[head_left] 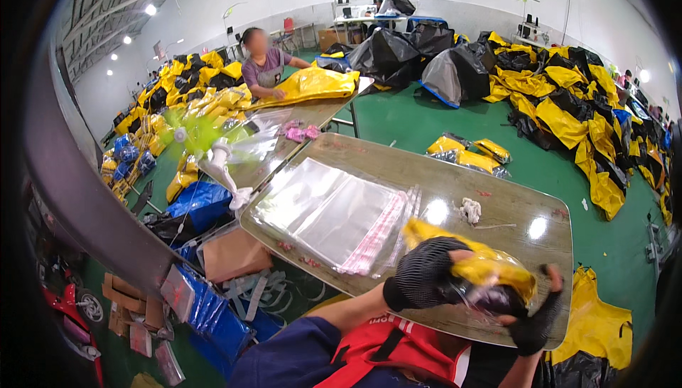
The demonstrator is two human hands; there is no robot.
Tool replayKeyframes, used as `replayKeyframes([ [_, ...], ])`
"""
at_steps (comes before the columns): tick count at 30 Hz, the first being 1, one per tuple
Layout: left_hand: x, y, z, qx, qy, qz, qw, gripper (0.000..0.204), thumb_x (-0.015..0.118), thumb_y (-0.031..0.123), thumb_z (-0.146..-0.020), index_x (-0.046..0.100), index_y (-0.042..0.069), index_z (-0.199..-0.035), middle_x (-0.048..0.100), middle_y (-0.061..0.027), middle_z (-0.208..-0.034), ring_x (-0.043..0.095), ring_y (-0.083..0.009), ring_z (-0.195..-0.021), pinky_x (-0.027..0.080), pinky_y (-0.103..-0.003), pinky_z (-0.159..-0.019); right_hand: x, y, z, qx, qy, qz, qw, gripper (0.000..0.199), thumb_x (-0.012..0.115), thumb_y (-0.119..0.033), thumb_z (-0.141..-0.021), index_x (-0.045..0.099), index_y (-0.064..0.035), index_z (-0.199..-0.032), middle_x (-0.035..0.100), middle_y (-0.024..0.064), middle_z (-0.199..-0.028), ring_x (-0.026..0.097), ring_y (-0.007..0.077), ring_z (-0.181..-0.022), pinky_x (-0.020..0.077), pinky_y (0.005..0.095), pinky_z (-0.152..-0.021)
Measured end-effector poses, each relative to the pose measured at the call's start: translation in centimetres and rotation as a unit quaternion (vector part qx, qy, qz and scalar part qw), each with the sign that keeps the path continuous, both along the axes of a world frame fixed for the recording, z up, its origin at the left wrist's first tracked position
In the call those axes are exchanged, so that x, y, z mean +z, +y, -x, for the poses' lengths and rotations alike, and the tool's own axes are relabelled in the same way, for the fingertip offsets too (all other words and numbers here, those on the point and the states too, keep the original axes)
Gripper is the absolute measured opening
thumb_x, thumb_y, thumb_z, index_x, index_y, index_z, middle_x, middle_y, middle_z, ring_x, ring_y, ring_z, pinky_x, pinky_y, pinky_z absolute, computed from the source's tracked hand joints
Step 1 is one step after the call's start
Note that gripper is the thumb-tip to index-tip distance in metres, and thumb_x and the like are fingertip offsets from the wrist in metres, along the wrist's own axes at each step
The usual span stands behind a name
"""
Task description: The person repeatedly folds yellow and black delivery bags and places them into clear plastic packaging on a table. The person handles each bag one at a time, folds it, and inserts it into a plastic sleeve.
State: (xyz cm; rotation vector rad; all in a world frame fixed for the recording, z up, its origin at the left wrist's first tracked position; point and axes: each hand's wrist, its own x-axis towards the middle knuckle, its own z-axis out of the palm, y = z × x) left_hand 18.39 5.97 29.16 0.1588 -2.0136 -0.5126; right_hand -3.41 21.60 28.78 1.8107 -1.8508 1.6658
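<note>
A folded yellow and black sheet bundle in a clear plastic bag is held above the right side of the brown table. My left hand, in a black fingerless glove, grips the bundle's left part, with the thumb over the yellow material. Curved around the right end is my right hand, gloved in the same way. Its thumb is on the dark lower part and its fingers are raised beside the bag. Left of my hands lies a stack of clear plastic bags with red-printed edges.
A crumpled white scrap lies on the table. Bagged bundles sit on the floor beyond it. A green fan stands at left. Across an adjoining table, a person handles yellow material. Large yellow and black piles lie at right.
</note>
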Motion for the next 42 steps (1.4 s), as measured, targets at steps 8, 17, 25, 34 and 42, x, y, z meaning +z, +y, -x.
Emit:
replayKeyframes([
  [8,-3.1,1.7,0.2,-0.193,0.129,-0.376,0.897,0.076,0.073,0.037,-0.081,0.039,-0.001,-0.137,0.046,-0.0202,-0.134,0.045,-0.0301,-0.124,0.032,-0.037,-0.105,-5.7,-1.6,0.6,-0.015,-0.446,0.061,0.893,0.022,0.055,-0.012,-0.092,0.064,0.0064,-0.100,0.066,0.0091,-0.093,0.059,0.0182,-0.085,0.0453,0.0310,-0.081],
  [17,3.7,1.9,-2.7,0.121,0.110,-0.229,0.960,0.055,0.040,0.042,-0.099,0.061,-0.007,-0.111,0.062,-0.0204,-0.115,0.057,-0.0287,-0.112,0.040,-0.038,-0.099,2.8,-1.9,-1.8,-0.068,-0.215,0.106,0.968,0.028,0.054,-0.019,-0.094,0.066,0.0059,-0.098,0.067,0.0113,-0.096,0.061,0.0203,-0.092,0.0441,0.0318,-0.087],
  [25,8.6,1.6,-6.8,0.080,0.114,-0.311,0.940,0.056,0.043,0.045,-0.098,0.064,-0.005,-0.085,0.066,-0.0139,-0.082,0.063,-0.0226,-0.076,0.049,-0.035,-0.073,10.4,-0.8,-1.7,0.066,-0.272,0.160,0.947,0.034,0.052,-0.029,-0.096,0.062,0.0006,-0.082,0.060,0.0064,-0.079,0.057,0.0164,-0.068,0.0442,0.0253,-0.064],
  [34,-16.9,-16.8,-1.9,0.028,-0.057,-0.604,0.795,0.047,0.046,0.046,-0.096,0.063,0.003,-0.101,0.063,-0.0101,-0.085,0.063,-0.0219,-0.076,0.052,-0.034,-0.070,-11.9,-15.2,4.8,-0.206,0.094,-0.324,0.918,0.027,0.059,-0.030,-0.087,0.060,-0.0061,-0.100,0.066,0.0169,-0.082,0.063,0.0374,-0.074,0.0509,0.0428,-0.067],
  [42,-17.3,-17.8,0.0,-0.112,-0.020,-0.731,0.673,0.054,0.049,0.043,-0.095,0.050,-0.003,-0.123,0.063,-0.0204,-0.109,0.065,-0.0328,-0.095,0.052,-0.047,-0.086,-7.8,-16.9,-2.8,0.171,0.198,-0.514,0.817,0.063,0.043,-0.064,-0.085,0.065,-0.0079,-0.103,0.063,0.0223,-0.109,0.061,0.0379,-0.101,0.0467,0.0438,-0.089],
])
